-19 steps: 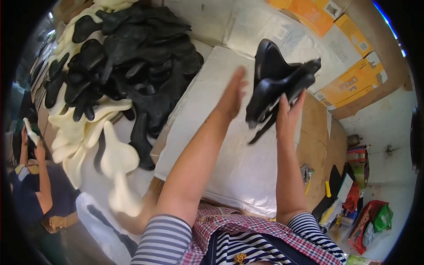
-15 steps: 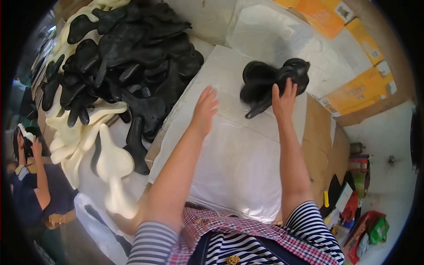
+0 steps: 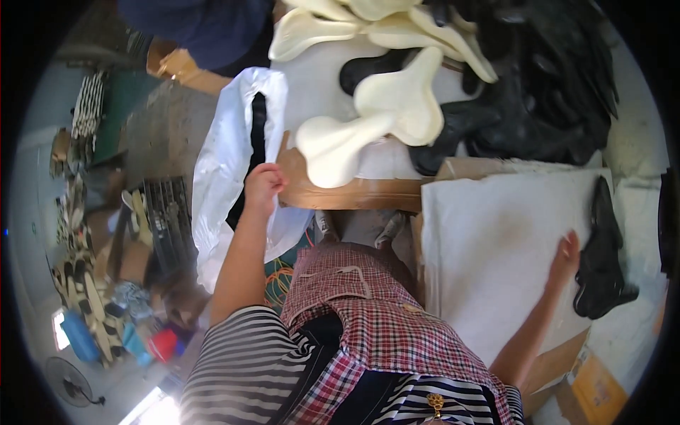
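Observation:
My left hand [image 3: 265, 187] is at the open mouth of a white plastic bag [image 3: 212, 191], which has something black inside. Its fingers are curled, and whether they grip anything is hidden. My right hand [image 3: 564, 259] has its fingers stretched out over a white-covered work surface [image 3: 489, 234], holding nothing. Just beyond it lies a small stack of black saddle-shaped pads [image 3: 602, 262]. Two cream saddle-shaped foam pads [image 3: 340, 145] lie at the near edge of the table ahead, one partly over the other.
A heap of black pads [image 3: 545, 92] fills the far right, with more cream pads [image 3: 319, 32] at the far middle. A person in dark blue [image 3: 205, 32] is at the far left. Cardboard edges [image 3: 354, 195] border the table. A fan [image 3: 67, 379] stands lower left.
My view has swung to the left. My left hand has gone from the white work surface to the plastic bag and its fingers have curled. My right hand has come off the black pads.

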Tool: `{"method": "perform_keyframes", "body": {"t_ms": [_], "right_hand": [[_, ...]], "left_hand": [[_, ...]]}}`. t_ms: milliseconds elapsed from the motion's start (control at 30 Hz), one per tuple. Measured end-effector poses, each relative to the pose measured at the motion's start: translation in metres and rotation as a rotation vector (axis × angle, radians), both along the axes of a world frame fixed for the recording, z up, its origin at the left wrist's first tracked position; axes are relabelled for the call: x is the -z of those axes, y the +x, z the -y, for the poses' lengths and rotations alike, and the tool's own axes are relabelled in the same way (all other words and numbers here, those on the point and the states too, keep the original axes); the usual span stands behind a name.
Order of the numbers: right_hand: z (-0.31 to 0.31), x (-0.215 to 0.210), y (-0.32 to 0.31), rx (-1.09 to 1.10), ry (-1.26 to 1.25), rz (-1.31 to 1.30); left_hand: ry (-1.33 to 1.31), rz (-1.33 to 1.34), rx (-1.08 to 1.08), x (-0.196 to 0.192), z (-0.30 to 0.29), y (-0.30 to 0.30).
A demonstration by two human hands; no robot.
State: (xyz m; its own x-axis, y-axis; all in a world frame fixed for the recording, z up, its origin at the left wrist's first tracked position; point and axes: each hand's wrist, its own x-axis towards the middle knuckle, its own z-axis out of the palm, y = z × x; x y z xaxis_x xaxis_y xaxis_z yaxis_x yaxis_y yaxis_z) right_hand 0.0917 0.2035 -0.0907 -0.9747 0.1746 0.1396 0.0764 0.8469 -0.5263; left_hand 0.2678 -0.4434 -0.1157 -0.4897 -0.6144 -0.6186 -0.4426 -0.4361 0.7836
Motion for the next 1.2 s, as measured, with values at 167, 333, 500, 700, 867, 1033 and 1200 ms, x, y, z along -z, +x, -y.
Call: {"method": "perform_keyframes", "body": {"t_ms": [167,333,500,700,867,1033,1200], "right_hand": [[0.369,-0.047,0.06,-0.709,-0.675,0.384],[0.592,-0.013,0.13,-1.32,-0.62,0.72],[0.729,0.109,0.174,-1.183,-0.31,0.844],[0.788,0.236,0.171,-0.906,0.032,0.856],[0.82,0.298,0.174,-1.1,-0.14,0.921],[0.815,0.339,0.196,-0.964,-0.246,0.751],[0.819,0.325,0.195,-0.935,-0.126,0.78]], "left_hand": [[-0.092,0.458,-0.05,0.063,0.113,0.117],[-0.866,0.584,-0.23,0.07,0.215,0.194],[-0.65,0.237,-0.568,0.062,0.28,0.202],[0.374,0.344,-0.216,0.154,0.187,0.179],[0.601,0.115,-0.578,0.215,0.173,0.185],[0.497,-0.032,-0.723,0.243,0.18,0.155],[0.334,-0.039,-0.89,0.262,0.175,0.146]]}}
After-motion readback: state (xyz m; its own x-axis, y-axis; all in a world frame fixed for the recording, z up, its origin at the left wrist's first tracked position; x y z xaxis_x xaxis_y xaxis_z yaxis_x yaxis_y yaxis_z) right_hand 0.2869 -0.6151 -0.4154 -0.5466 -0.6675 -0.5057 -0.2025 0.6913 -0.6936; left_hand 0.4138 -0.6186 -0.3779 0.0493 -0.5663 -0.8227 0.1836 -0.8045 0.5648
